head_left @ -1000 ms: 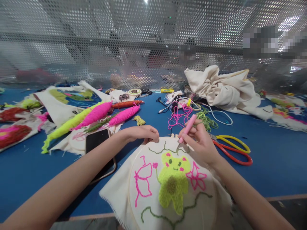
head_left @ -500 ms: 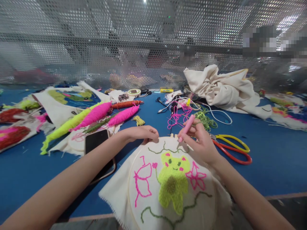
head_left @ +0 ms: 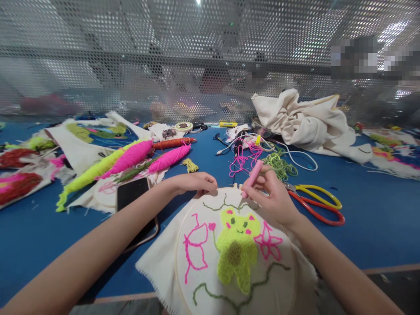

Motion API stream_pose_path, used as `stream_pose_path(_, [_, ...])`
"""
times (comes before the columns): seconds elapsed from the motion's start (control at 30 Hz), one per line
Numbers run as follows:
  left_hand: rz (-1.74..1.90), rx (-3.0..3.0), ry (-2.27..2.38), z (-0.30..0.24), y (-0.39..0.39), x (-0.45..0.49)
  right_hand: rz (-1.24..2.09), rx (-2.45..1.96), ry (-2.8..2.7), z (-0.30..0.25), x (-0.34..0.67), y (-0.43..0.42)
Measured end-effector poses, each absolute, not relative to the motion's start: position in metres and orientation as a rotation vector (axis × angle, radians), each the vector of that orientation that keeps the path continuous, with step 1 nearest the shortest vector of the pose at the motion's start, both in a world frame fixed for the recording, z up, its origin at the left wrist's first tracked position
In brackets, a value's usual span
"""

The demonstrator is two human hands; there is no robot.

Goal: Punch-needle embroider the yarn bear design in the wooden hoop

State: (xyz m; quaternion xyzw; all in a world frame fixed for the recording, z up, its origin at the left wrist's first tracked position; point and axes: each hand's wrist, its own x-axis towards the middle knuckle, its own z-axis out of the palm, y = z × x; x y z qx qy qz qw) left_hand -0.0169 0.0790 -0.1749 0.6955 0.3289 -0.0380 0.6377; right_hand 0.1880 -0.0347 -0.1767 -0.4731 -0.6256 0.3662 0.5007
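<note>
White cloth stretched in an embroidery hoop [head_left: 177, 258] tilts up from the table's front edge. Stitched on the cloth are a yellow-green bear [head_left: 236, 262], pink outlines at both sides and dark green wavy lines. At the hoop's upper left rim, my left hand [head_left: 200, 182] is closed on the edge, its fingertips partly behind it. Between the thumb and fingers of my right hand [head_left: 271, 190] is a pink-handled punch needle [head_left: 252, 180], slanted with its lower end at the cloth near the top green line. The needle's tip is hard to make out.
Scissors [head_left: 320, 201] with yellow and red handles lie right of my right hand. Beyond are tangled pink and green yarn [head_left: 278, 164] and bunched white cloth [head_left: 305, 118]. To the left sit a phone [head_left: 131, 194] and pink yarn bobbins [head_left: 169, 158]. Perforated metal mesh [head_left: 131, 57] stands behind.
The punch needle and my right hand have shifted slightly left and down, with the handle's lower end nearer the cloth. My left hand and the hoop look unmoved.
</note>
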Motion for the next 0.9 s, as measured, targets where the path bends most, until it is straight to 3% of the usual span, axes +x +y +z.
stream_pose_path(0.63, [-0.118,1.452,0.877,-0.154,0.067,-0.013,0.681,-1.277,-1.984,-0.171,0.198,-0.035])
stream_pose_path(0.9, [0.142,1.086,0.892,-0.131,0.075,-0.021,0.464,-0.956,-2.045,-0.173,0.192,-0.033])
